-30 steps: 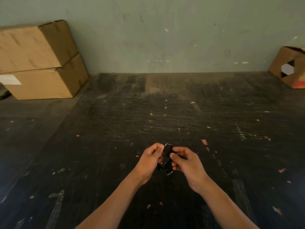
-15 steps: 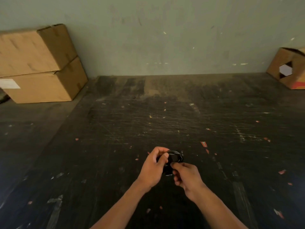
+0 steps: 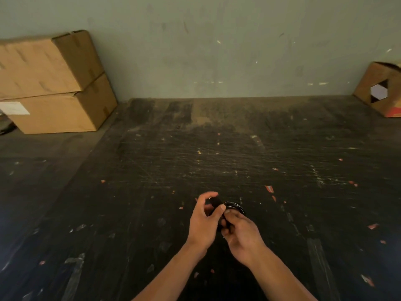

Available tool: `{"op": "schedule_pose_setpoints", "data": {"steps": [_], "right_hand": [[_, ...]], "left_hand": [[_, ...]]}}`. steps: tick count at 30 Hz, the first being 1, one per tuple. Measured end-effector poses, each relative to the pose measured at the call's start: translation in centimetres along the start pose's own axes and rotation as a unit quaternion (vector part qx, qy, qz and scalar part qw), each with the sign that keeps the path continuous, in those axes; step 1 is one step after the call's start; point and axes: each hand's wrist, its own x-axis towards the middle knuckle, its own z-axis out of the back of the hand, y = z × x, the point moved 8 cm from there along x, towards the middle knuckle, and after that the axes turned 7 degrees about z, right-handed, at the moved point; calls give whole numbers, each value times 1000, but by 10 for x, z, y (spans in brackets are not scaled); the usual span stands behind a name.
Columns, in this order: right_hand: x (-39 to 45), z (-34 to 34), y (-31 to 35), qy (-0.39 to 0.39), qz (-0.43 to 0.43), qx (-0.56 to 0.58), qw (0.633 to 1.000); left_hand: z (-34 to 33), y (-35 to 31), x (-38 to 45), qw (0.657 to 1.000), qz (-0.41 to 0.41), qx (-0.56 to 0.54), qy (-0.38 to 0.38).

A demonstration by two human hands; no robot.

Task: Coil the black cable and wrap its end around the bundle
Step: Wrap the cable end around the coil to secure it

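Black cable [image 3: 233, 207]: sitting as a small coiled bundle between both hands, held above the scuffed dark table [image 3: 238, 153], so loops are staying free of the surface.
Left hand [image 3: 204, 222]: curling thumb and fingers around the bundle's left side, pinching it, probably to stop the coils springing apart.
Right hand [image 3: 243, 231]: closing its fingertips on the bundle's near edge; likely working the loose end around, though the end itself is too dark to make out.
Stage: wrapping seems under way.

The left hand [image 3: 204, 222] has opened its fingers while the black cable [image 3: 234, 207] coil tipped flatter.
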Motion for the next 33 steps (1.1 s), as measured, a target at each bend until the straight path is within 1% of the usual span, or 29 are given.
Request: {"op": "schedule_pose_setpoints", "data": {"steps": [3, 5, 7, 9, 11, 14, 16, 18, 19, 21, 23, 25, 27, 29, 30, 31, 33], "right_hand": [[-1, 3, -1, -3, 3, -21, 1000], [-2, 8, 0, -12, 19, -69, 997], [-5, 14, 5, -30, 59, -136, 989], [-8, 16, 16, -39, 129, -202, 970], [-10, 14, 25, -32, 183, -246, 951], [-11, 9, 29, 13, 210, -258, 943], [-12, 7, 32, 33, 232, -284, 930], [-12, 7, 38, 35, 273, -346, 897], [-14, 6, 42, 31, 299, -383, 873], [-18, 2, 52, 20, 368, -460, 808], [-24, -5, 59, 26, 435, -510, 741], [-25, -10, 64, 42, 478, -544, 688], [-24, -13, 69, 49, 504, -572, 645], [-24, -13, 72, 49, 525, -592, 609], [-25, -12, 74, 52, 532, -598, 597], [-25, -11, 74, 57, 535, -601, 591], [-23, -9, 74, 71, 530, -601, 594]], "left_hand": [[8, 4, 4, 998, 11, -36, -52], [11, 6, 7, 997, 13, -34, -74], [14, 8, 10, 996, 17, -22, -84], [15, 11, 11, 996, 20, -14, -83], [13, 13, 12, 997, 21, -12, -72], [12, 9, 11, 998, 15, -18, -62], [12, 6, 11, 998, 14, -26, -47], [10, 3, 10, 999, 12, -25, -24], [8, 3, 9, 1000, 11, -24, -13], [6, 2, 8, 1000, 11, -27, 2], [4, 0, 6, 1000, 12, -23, 12], [1, -1, 6, 1000, 13, -9, 23], [-1, -2, 6, 999, 11, 8, 39], [-3, -2, 7, 998, 13, 23, 56], [-3, -1, 8, 997, 17, 28, 65], [-4, 0, 8, 996, 23, 29, 77], [-7, 1, 7, 994, 35, 34, 100]]}}
